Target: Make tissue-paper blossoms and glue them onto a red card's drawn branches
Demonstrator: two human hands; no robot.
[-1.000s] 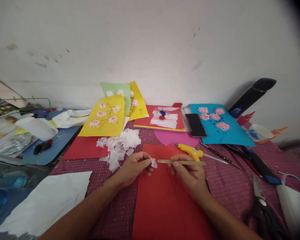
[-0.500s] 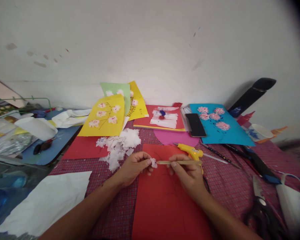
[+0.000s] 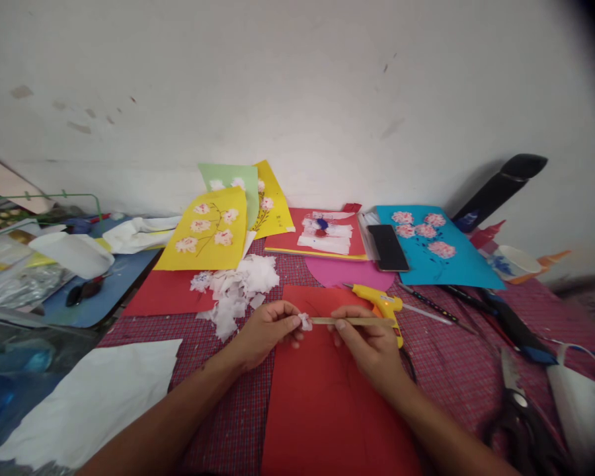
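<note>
Between thumb and fingers, my left hand (image 3: 275, 325) pinches a small crumpled white paper flower (image 3: 305, 322). My right hand (image 3: 369, 337) grips a thin flat wooden stick (image 3: 350, 322), held level, with its tip touching the flower. Both hands are over a red paper sheet (image 3: 322, 410) that bears faint dark lines. Just beyond my right hand lies a yellow glue gun (image 3: 377, 297) with a clear glue stick in its back. A pile of torn white paper (image 3: 242, 284) is beyond my left hand.
Yellow sheets with paper flowers (image 3: 205, 228) lean at the back. A red sheet with paint blobs (image 3: 324, 231), a black phone (image 3: 388, 248) and a blue flower sheet (image 3: 436, 248) lie behind. Black scissors (image 3: 520, 410) are at right, a white sheet (image 3: 99, 396) at left.
My right hand has shifted slightly left, bringing the stick's tip from just beside the paper flower onto it. My left hand stays in place.
</note>
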